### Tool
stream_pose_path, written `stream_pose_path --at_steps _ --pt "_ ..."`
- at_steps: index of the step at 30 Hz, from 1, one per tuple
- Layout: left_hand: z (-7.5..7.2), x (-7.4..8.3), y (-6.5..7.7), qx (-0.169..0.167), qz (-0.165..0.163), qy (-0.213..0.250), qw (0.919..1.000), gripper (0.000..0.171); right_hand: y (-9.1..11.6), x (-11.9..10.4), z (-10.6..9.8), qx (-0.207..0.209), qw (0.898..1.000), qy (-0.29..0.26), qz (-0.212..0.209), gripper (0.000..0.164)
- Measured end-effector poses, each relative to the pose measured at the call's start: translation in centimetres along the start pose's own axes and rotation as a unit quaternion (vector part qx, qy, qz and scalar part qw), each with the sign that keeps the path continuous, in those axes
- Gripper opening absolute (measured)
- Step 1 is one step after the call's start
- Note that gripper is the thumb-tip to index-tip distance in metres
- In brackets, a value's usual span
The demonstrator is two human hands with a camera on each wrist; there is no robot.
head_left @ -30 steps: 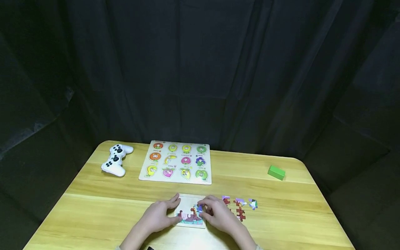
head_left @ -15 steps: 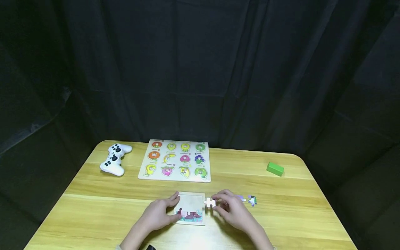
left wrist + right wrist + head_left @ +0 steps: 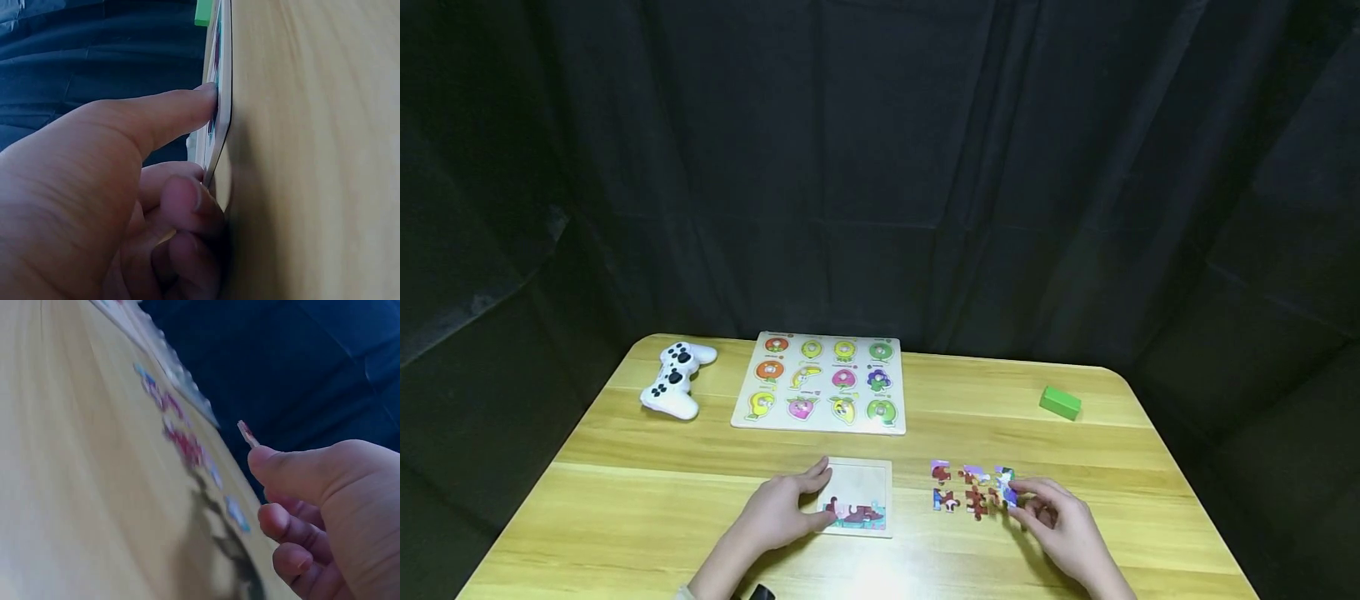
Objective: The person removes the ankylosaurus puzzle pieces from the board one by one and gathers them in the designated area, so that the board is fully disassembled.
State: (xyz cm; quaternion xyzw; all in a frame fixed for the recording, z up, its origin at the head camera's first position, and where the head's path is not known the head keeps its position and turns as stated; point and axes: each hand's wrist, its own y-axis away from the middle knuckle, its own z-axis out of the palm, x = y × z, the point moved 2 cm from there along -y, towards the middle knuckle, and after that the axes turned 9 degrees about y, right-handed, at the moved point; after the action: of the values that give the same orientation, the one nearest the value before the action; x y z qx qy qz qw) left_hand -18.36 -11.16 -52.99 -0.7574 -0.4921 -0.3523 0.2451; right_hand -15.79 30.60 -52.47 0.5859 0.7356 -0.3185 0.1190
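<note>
In the head view a small wooden puzzle tray [image 3: 880, 472] lies near the table's front, with joined jigsaw pieces [image 3: 861, 514] along its lower part. My left hand [image 3: 785, 510] holds the tray's left side. The left wrist view shows the thumb [image 3: 169, 112] on the face near the rim and other fingers curled by the edge. To the right, my right hand [image 3: 1058, 523] pinches a jigsaw piece [image 3: 1007, 489] between thumb and fingers. This piece [image 3: 247, 434] is raised off the table in the right wrist view. Loose pieces [image 3: 976, 502] lie left of that hand.
A fruit peg puzzle board [image 3: 820, 422] lies behind the tray. At the back left is a white game controller [image 3: 675, 380]. A green block [image 3: 1061, 403] sits at the right rear. Dark curtains [image 3: 880, 167] stand behind the wooden table [image 3: 625, 517].
My right hand took a piece out of the tray, showed its plain side, and carried it right above the loose pieces. The left hand stays at the tray.
</note>
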Motion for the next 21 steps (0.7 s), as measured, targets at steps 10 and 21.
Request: stream_pose_path --at_steps 10,21 --pt "0.2 -0.1 0.1 -0.001 0.004 0.001 1.0 0.067 1.1 1.6 0.1 -0.039 0.997 0.047 0.036 0.024" --pt "0.1 -0.1 -0.2 0.006 0.003 -0.004 1.0 0.067 1.0 1.8 0.2 -0.035 0.997 0.05 0.049 0.029"
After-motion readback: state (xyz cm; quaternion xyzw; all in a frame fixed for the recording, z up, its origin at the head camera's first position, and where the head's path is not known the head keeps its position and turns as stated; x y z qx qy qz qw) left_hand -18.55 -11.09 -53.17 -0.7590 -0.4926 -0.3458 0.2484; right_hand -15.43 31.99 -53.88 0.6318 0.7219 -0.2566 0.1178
